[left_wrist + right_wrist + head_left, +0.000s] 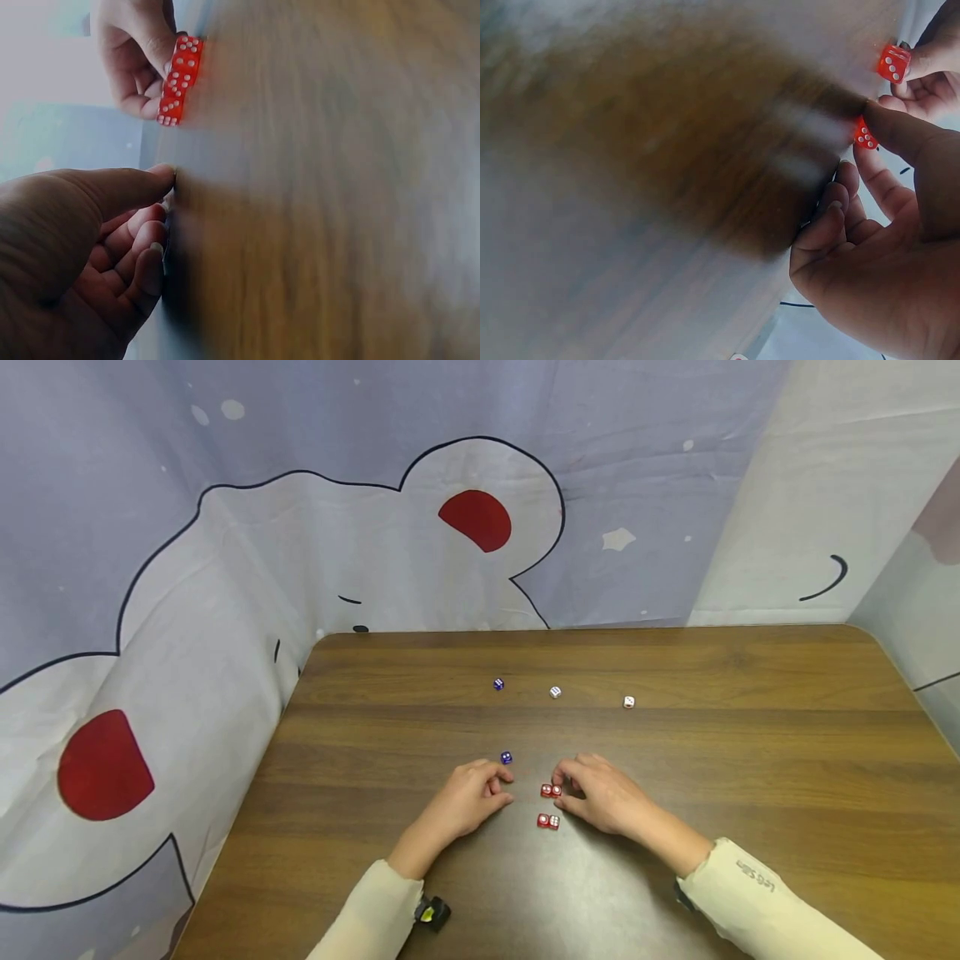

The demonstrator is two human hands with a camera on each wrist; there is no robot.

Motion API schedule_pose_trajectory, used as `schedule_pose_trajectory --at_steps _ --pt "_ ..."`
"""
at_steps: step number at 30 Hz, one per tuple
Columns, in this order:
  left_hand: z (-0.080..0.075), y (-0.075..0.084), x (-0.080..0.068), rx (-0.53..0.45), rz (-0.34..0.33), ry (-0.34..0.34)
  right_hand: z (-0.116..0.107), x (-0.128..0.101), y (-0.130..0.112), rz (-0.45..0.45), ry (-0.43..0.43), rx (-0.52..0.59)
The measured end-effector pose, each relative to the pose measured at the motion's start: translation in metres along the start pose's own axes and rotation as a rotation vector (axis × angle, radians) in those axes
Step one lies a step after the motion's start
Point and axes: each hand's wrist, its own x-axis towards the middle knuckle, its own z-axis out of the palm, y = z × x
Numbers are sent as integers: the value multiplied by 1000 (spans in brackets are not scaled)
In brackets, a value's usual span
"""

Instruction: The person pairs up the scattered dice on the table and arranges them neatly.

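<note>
Far red pair [546, 791] lies between left hand [468, 797] and right hand [611, 797], nearer to the right

On the table [750, 827], the nearest things are the near red pair [543, 821]: two dice side by side, in a row from left to right, roughly parallel with the table's far edge. No hand seems to touch them. Just beyond, after a narrow strip of wood, lies the far red pair, its long axis in the same direction.

The right hand reaches it from the table's right side. The thumb is at the near face of the right die [557, 792] and the forefinger at the far face, so they stand across the row; their gap is narrow and they seem to pinch this die.

The left hand is on the opposite side, its thumb tip short of the row's left end. Its thumb and fingers are a little apart; I see nothing held. Just beyond its fingertips is the near blue die [506, 758]; whether they touch, I cannot tell.

Toward the far edge rest the far blue die [498, 684], one white die [555, 692] and, more to the right, a second white die [628, 702].
</note>
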Motion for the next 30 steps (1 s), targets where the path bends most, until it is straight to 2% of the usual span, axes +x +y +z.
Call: schedule_pose_trajectory --at_steps 6,16,30 --pt "-5 -6 0 13 -9 26 0 0 0 -4 0 -3" --pt "-11 -14 5 53 -80 59 1 -1 0 -3 7 -3" --pt "-13 -12 16 103 -122 68 0 0 0 -5 7 -5"
